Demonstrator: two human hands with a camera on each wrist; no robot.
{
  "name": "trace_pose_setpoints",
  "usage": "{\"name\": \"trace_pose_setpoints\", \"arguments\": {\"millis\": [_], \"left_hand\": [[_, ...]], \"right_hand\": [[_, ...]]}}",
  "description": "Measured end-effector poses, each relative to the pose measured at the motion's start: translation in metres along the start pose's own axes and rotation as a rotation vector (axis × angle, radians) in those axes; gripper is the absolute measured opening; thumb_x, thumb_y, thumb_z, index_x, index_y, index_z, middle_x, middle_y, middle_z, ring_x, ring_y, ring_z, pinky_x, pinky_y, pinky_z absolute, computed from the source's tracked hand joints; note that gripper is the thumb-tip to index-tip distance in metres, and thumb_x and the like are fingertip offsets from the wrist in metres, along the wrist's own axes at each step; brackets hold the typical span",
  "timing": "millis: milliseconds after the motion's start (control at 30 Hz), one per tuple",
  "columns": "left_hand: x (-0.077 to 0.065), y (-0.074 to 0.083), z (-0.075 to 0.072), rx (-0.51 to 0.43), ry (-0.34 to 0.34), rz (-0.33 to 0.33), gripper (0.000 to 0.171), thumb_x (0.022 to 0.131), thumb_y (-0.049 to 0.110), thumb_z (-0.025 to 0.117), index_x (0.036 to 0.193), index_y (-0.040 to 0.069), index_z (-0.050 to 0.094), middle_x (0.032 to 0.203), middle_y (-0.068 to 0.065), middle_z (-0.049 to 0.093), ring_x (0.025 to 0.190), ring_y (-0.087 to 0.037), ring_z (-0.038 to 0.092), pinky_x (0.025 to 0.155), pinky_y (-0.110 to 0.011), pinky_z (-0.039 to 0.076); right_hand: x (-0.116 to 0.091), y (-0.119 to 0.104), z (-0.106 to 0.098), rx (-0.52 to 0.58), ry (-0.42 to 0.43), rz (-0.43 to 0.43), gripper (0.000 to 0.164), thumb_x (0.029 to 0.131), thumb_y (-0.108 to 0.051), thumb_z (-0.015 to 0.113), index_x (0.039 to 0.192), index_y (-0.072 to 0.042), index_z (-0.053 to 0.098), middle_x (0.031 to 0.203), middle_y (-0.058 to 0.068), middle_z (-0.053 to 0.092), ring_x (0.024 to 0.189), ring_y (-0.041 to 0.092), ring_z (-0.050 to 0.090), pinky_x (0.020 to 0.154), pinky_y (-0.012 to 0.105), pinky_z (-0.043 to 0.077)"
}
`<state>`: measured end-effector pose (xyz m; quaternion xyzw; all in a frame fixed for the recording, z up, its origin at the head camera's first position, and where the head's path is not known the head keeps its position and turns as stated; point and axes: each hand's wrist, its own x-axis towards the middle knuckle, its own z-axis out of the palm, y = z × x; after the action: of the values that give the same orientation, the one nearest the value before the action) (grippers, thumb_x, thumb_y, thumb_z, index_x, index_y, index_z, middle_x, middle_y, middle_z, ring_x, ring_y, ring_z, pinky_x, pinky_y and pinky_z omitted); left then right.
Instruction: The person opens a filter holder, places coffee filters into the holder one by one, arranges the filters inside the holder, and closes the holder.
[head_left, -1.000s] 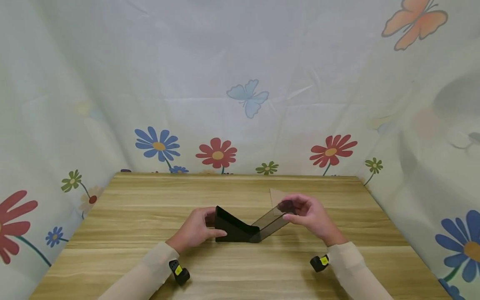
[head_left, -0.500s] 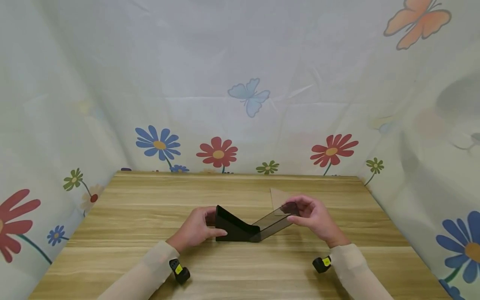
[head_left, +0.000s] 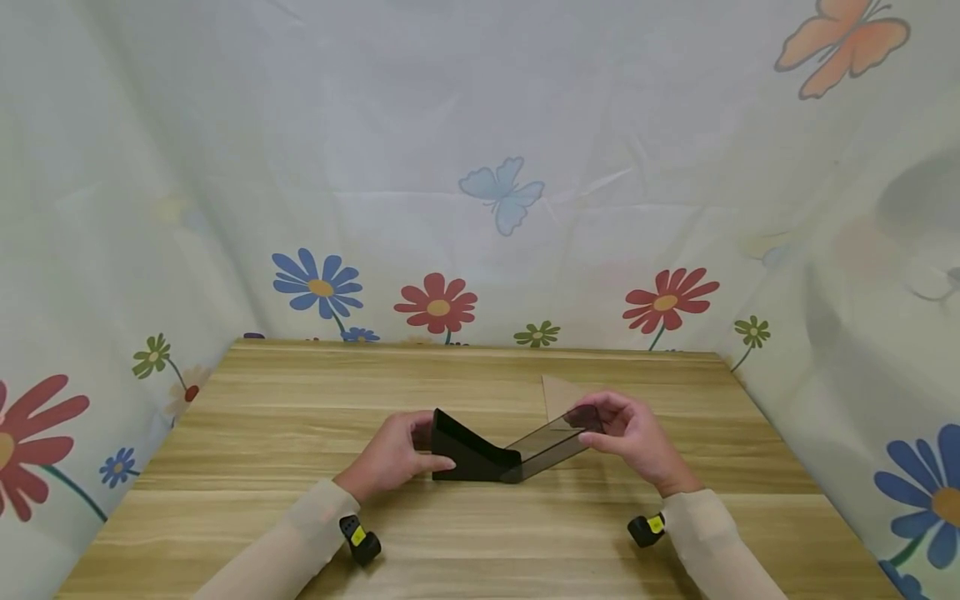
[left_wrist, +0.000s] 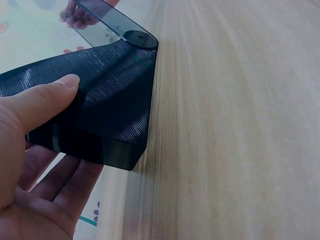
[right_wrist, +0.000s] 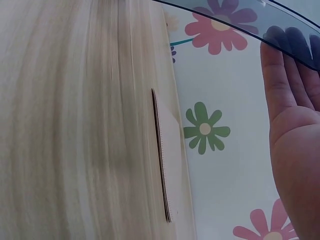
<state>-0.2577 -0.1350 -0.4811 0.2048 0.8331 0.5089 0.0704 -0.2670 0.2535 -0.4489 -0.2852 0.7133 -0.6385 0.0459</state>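
Observation:
A black box with slanting sides (head_left: 471,460) stands near the middle of the wooden table, its smoky see-through lid (head_left: 553,440) swung out to the right on a round hinge. My left hand (head_left: 390,457) grips the tall end of the box; in the left wrist view the thumb lies on its ribbed side (left_wrist: 100,100) and the fingers go underneath. At the lid's raised far end, my right hand (head_left: 632,433) pinches it between thumb and fingers. The right wrist view shows those fingers (right_wrist: 277,75) partly seen through the tinted lid (right_wrist: 235,22).
Behind the right hand lies a flat tan piece (head_left: 557,393), thin with dark layered edges in the right wrist view. A flowered white curtain (head_left: 360,200) hangs round the back and sides of the table (head_left: 315,383). Both wrists carry small black cameras (head_left: 360,542).
My right hand has moved slightly to the right with the lid's far end, so the lid leans a little farther out. The left hand and the box stay nearly where they were.

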Motion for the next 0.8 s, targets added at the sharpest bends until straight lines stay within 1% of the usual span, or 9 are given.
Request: {"name": "trace_pose_setpoints", "arguments": {"millis": [200,300,400,533,600,667,733,800], "left_hand": [[0.000,0.000,0.000,0.005,0.002,0.004,0.035,0.080,0.036,0.088,0.111,0.031,0.072,0.102,0.010,0.075,0.093,-0.014,0.069,0.081,-0.031,0.054],[0.000,0.000,-0.001,0.008,0.002,0.004,0.036,0.080,0.036,0.088,0.111,0.030,0.072,0.102,0.009,0.075,0.092,-0.014,0.069,0.081,-0.030,0.054],[0.000,0.000,-0.001,0.009,0.004,0.003,0.036,0.080,0.037,0.088,0.111,0.030,0.072,0.102,0.009,0.075,0.092,-0.014,0.069,0.081,-0.030,0.054],[0.000,0.000,-0.001,0.012,0.004,0.001,0.036,0.079,0.037,0.089,0.111,0.030,0.072,0.102,0.009,0.075,0.092,-0.014,0.069,0.081,-0.030,0.055],[0.000,0.000,-0.001,0.013,0.004,0.000,0.036,0.079,0.037,0.089,0.111,0.030,0.072,0.102,0.009,0.075,0.092,-0.014,0.069,0.081,-0.030,0.054],[0.000,0.000,-0.001,0.012,0.003,-0.003,0.036,0.079,0.036,0.089,0.111,0.030,0.072,0.102,0.009,0.075,0.092,-0.014,0.069,0.082,-0.030,0.054],[0.000,0.000,-0.001,0.008,0.003,-0.003,0.036,0.080,0.036,0.089,0.111,0.030,0.072,0.102,0.009,0.075,0.092,-0.014,0.069,0.082,-0.030,0.054],[0.000,0.000,-0.001,0.004,0.003,-0.003,0.036,0.080,0.036,0.089,0.111,0.030,0.072,0.102,0.009,0.075,0.092,-0.014,0.069,0.082,-0.030,0.054]], "right_hand": [[0.001,-0.001,0.000,0.006,-0.009,0.003,0.045,0.090,0.003,0.074,0.127,0.016,0.053,0.122,0.010,0.071,0.113,0.014,0.070,0.091,0.026,0.057],[0.001,-0.002,-0.002,0.003,-0.024,0.000,0.044,0.090,0.003,0.073,0.128,0.014,0.054,0.123,0.010,0.072,0.113,0.014,0.070,0.092,0.026,0.056],[0.002,-0.002,-0.005,-0.002,-0.043,-0.004,0.041,0.093,0.004,0.069,0.132,0.009,0.056,0.126,0.014,0.071,0.115,0.015,0.070,0.094,0.025,0.056],[0.006,-0.003,-0.010,-0.032,-0.053,-0.020,0.034,0.101,0.004,0.054,0.135,0.005,0.057,0.128,0.018,0.069,0.117,0.017,0.069,0.098,0.027,0.054],[0.010,-0.004,-0.013,-0.054,-0.048,-0.018,0.031,0.106,-0.001,0.047,0.135,0.005,0.058,0.128,0.017,0.070,0.117,0.018,0.069,0.099,0.028,0.054],[0.014,-0.006,-0.016,-0.088,-0.028,0.009,0.032,0.109,-0.011,0.044,0.133,0.005,0.059,0.127,0.013,0.071,0.117,0.019,0.069,0.099,0.028,0.054],[0.019,-0.007,-0.018,-0.135,0.003,0.064,0.036,0.111,-0.021,0.045,0.132,0.003,0.061,0.125,0.008,0.072,0.116,0.019,0.069,0.098,0.028,0.054],[0.025,-0.007,-0.021,-0.193,0.046,0.137,0.039,0.109,-0.031,0.050,0.130,0.000,0.064,0.124,0.008,0.072,0.114,0.019,0.070,0.097,0.030,0.055]]}}
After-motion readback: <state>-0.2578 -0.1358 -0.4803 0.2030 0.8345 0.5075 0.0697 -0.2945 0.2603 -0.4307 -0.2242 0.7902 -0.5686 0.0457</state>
